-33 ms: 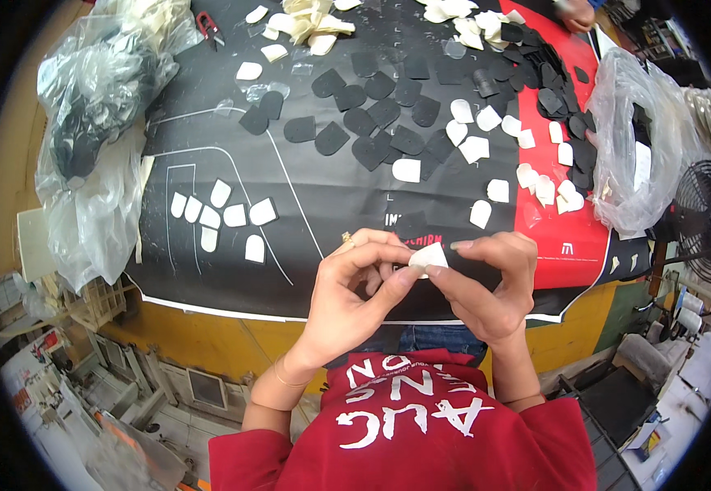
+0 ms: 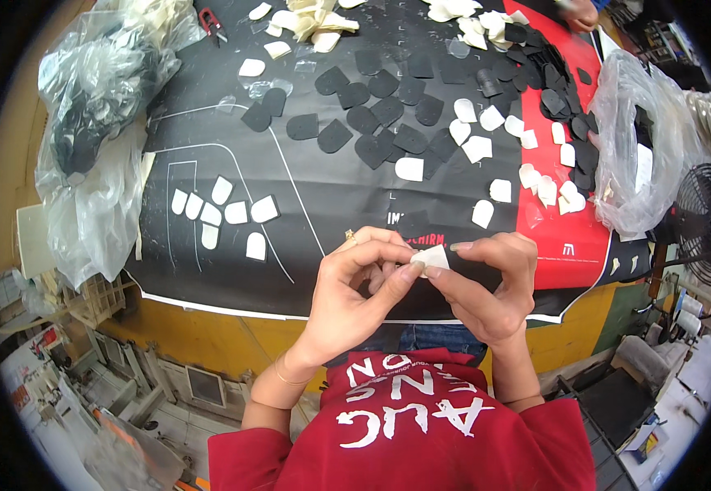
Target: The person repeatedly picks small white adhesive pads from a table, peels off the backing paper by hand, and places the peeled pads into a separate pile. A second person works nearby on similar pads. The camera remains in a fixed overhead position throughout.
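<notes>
Close to the table's near edge, a small white piece [image 2: 435, 259] with a rounded end is held up between my hands. My left hand [image 2: 354, 282] pinches its left side between thumb and forefinger, the other fingers curled behind. My right hand [image 2: 493, 286] has its thumb at the lower edge of the piece, with the forefinger curved over beside its right corner; the other fingertips are hidden. Several similar white pieces [image 2: 236, 213] lie loosely grouped at left on the black mat. Black pieces of like shape [image 2: 363, 119] are scattered beyond my hands.
More white pieces [image 2: 409, 169] dot the mat [image 2: 290, 262], with a pile [image 2: 323, 24] at the far side. Clear plastic bags stand at left [image 2: 85, 106] and right [image 2: 642, 139]. Red snips [image 2: 211, 24] lie far left. Another person's hand [image 2: 580, 13] shows far right.
The view has shifted very slightly. My hands stay in nearly the same place with the white piece, and the other person's hand at the far right has moved a little.
</notes>
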A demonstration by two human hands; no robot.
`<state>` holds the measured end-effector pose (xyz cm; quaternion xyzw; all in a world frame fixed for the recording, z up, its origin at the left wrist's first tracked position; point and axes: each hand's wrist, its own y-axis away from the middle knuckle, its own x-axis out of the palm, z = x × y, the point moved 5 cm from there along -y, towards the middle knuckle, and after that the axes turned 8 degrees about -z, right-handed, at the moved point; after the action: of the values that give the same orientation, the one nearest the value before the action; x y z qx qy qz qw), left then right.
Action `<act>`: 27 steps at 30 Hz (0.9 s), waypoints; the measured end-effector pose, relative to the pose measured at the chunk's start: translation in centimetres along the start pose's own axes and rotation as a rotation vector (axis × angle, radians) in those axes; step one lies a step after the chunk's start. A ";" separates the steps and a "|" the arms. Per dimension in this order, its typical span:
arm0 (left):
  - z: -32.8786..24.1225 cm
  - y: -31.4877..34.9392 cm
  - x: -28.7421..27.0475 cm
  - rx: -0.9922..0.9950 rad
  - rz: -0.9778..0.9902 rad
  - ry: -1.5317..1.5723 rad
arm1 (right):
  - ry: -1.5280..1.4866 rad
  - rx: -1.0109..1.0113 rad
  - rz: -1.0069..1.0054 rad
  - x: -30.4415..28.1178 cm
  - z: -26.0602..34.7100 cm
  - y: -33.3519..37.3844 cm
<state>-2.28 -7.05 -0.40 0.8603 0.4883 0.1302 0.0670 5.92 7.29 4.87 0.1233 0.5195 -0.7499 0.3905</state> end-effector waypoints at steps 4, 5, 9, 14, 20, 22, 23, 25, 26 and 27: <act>-0.4 0.0 -0.5 0.073 -0.062 -0.101 | -0.318 0.367 0.041 0.5 -0.7 -0.1; -0.7 0.1 -0.7 0.126 -0.081 -0.186 | -0.460 0.537 0.058 0.8 -1.1 0.2; -1.4 0.5 -0.5 0.299 -0.098 -0.395 | -0.642 0.794 0.220 1.8 -1.9 1.0; -1.0 0.4 -0.4 0.445 -0.127 -0.504 | -0.536 0.830 0.333 2.4 -2.3 1.3; -0.3 0.2 -0.8 0.618 -0.211 -0.808 | -0.371 0.867 0.367 3.5 -3.0 1.1; 0.0 0.2 -0.6 0.713 -0.245 -0.967 | -0.326 0.952 0.294 4.1 -3.6 1.3; 0.3 0.2 -0.5 0.724 -0.225 -0.995 | -0.330 0.995 0.280 4.3 -3.8 1.5; 0.8 0.4 -0.2 0.736 -0.200 -1.066 | -0.300 0.960 0.280 4.5 -3.8 1.4; 1.1 0.5 -0.1 0.742 -0.188 -1.097 | -0.279 0.952 0.283 4.6 -3.8 1.4; 1.2 0.6 0.0 0.746 -0.187 -1.114 | -0.277 0.957 0.281 4.7 -3.7 1.4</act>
<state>-1.45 -7.31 -1.45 0.7187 0.4654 -0.5163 0.0182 2.99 8.17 -0.51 0.2564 0.0404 -0.8532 0.4524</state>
